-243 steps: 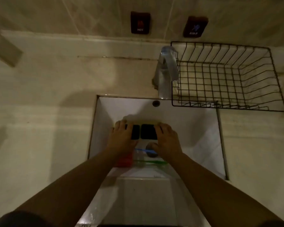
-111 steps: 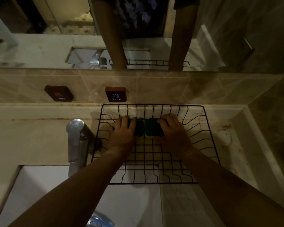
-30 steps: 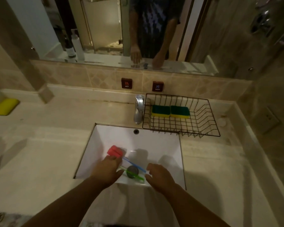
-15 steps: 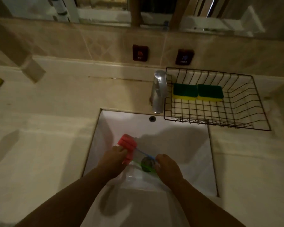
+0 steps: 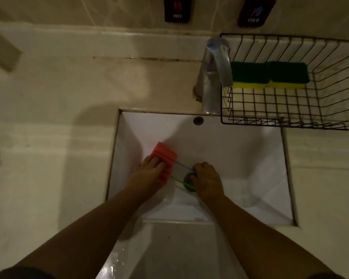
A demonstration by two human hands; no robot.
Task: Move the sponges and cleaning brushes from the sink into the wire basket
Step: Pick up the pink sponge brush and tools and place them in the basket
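Observation:
Two green-and-yellow sponges (image 5: 269,74) lie side by side at the back of the black wire basket (image 5: 318,125), right of the tap. In the white sink (image 5: 240,150) my left hand (image 5: 149,172) grips red sponge heads (image 5: 164,158) of two cleaning brushes. A blue handle (image 5: 182,167) and a green handle (image 5: 179,181) run from the red heads to my right hand (image 5: 207,180), whose fingers are closed over the handle ends, above the dark drain (image 5: 186,179).
A chrome tap (image 5: 215,71) stands at the sink's back edge, touching the basket's left side. HOT (image 5: 177,9) and COLD (image 5: 254,11) plates sit on the tiled wall. Beige counter (image 5: 58,117) surrounds the sink.
Both hands have closed on the brushes in the sink, left on the red heads and right on the handle ends. The camera has tilted down and come closer.

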